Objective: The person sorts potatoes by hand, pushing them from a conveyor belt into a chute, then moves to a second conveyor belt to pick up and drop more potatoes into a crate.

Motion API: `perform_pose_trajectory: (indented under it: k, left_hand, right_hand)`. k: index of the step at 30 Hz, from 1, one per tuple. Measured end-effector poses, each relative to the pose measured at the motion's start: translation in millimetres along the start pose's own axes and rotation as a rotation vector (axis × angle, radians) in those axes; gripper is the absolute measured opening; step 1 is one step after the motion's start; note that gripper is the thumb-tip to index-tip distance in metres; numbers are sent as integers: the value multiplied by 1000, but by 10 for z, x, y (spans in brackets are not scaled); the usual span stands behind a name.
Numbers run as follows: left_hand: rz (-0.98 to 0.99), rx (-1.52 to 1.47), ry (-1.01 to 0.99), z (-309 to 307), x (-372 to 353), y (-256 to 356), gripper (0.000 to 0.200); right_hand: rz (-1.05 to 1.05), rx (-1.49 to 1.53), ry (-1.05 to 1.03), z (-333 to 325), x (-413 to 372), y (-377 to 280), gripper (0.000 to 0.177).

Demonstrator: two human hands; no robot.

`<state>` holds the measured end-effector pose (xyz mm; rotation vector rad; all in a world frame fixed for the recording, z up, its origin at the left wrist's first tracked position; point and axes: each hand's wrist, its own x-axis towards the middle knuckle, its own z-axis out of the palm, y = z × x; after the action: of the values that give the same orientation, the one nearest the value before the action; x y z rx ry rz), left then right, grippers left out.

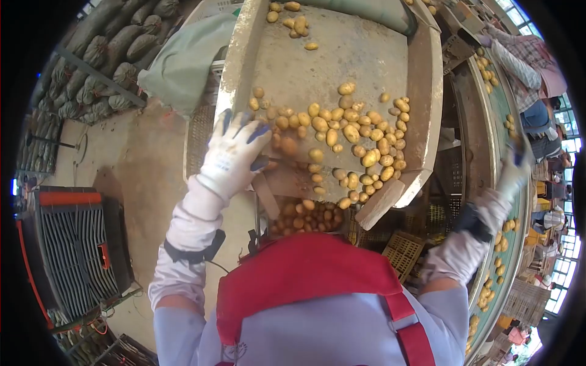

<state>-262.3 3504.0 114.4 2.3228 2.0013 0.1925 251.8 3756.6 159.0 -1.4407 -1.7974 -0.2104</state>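
Potatoes lie scattered over a worn, shallow sorting chute, mostly toward its near and right side. My left hand, in a white glove with blue fingertips, is over the chute's left wall with its fingers spread and nothing visible in them. Just right of it, some brownish potatoes are smeared by motion. Out to the right, my gloved right hand is above a green conveyor belt. Its fingers are blurred, with a dark patch at the tips that I cannot make out.
Below the chute's mouth, a container holds many potatoes. Yellow crates stand under the right side. Stacked filled sacks and a dark slatted machine are at left. Another person is at the belt's far end.
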Motion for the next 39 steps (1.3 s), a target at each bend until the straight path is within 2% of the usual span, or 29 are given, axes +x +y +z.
perform_pose_trajectory:
  k: [1, 2, 3, 4, 5, 6, 8, 9, 10, 11, 12, 14, 16, 18, 20, 21, 24, 25, 26, 28, 29, 30, 32, 33, 34, 35, 36, 38, 39]
  left_hand:
    - [58, -10, -29, 34, 48, -14, 58]
    - [57, -4, -34, 98, 103, -17, 58]
    - [108, 18, -93, 167, 150, 12, 57]
    - [157, 40, -150, 252, 207, 46, 56]
    - [152, 33, -322, 326, 248, 86, 51]
    - [160, 33, -323, 405, 277, 114, 51]
    - [91, 130, -345, 601, 320, 223, 49]
    - [148, 200, -249, 705, 325, 214, 48]
    - [176, 196, -245, 691, 386, 223, 48]
    - [111, 121, -376, 633, 458, 230, 49]
    - [40, 51, -507, 575, 507, 224, 49]
    - [37, -3, -493, 535, 505, 193, 48]
    - [-37, -332, -391, 555, 398, 183, 47]
    - [-88, -541, -391, 503, 296, 229, 53]
    - [-403, -1340, -408, 422, 211, 295, 55]
    - [-207, -1410, -306, 452, 173, 246, 55]
    - [-287, -1599, -321, 220, 168, 381, 59]
    - [-287, -1603, -322, 198, 209, 458, 59]
    - [-221, -1540, -285, 193, 263, 553, 63]
    - [-164, -1477, -252, 127, 375, 689, 67]
    - [73, -1166, -228, 53, 472, 723, 71]
    - [298, -843, -197, 26, 577, 716, 76]
    - [229, -654, -126, 43, 760, 477, 77]
    - [121, -418, -166, 153, 844, 214, 76]
    - [-57, -245, -327, -72, 936, 178, 80]
    - [-132, 91, -293, 143, 930, 12, 84]
    - [-145, 148, -345, 235, 951, -155, 89]
    - [-72, 279, -497, 302, 968, -96, 95]
    - [-87, 230, -556, 362, 952, -9, 97]
  right_hand:
    - [109, 76, 27, -240, 54, 477, 37]
    - [193, -286, -12, -472, 108, 988, 41]
    - [227, -336, -102, -670, 111, 1793, 46]
    - [346, -694, -205, -765, 65, 1788, 50]
    - [244, -837, -119, -786, -86, 1784, 50]
    - [142, -984, -32, -755, -242, 1200, 50]
    - [162, -194, -133, -486, -473, 973, 44]
    - [183, -145, -195, -325, -526, 77, 39]
    - [218, 217, -256, -100, -620, -305, 38]
    - [-184, 161, -336, 102, -609, -606, 39]
    - [-285, 219, -496, 296, -634, -826, 43]
    - [-189, 348, -821, 731, -808, -1177, 46]
    - [-313, 121, -875, 1384, -1108, -1130, 56]
    - [-270, -149, -1079, 1434, -1371, -1474, 69]
    - [-217, -167, -1210, 1280, -1584, -1744, 73]
    - [-249, -19, -1255, 1168, -1595, -1771, 69]
    - [-247, 776, -1227, 778, -1608, -1885, 59]
    - [194, 1035, -1281, 576, -1607, -2103, 57]
    - [200, 1032, -1283, 542, -1714, -2229, 57]
    - [1150, 1951, -1132, 535, -1880, -2373, 53]
    - [1338, 2085, -1065, 489, -1843, -2391, 47]
    - [1286, 2150, -991, 452, -1780, -2287, 45]
    - [1256, 2258, -754, 284, -1555, -1721, 40]
    - [1032, 2076, -504, 144, -1448, -1335, 38]
    - [1022, 2181, -470, -77, -1120, -975, 41]
    - [949, 2381, -401, -208, -1020, -413, 49]
    - [880, 2151, -74, -447, -896, 216, 60]
    - [1050, 2323, 573, -787, -660, 619, 66]
    - [1067, 2314, 567, -763, -727, 636, 66]
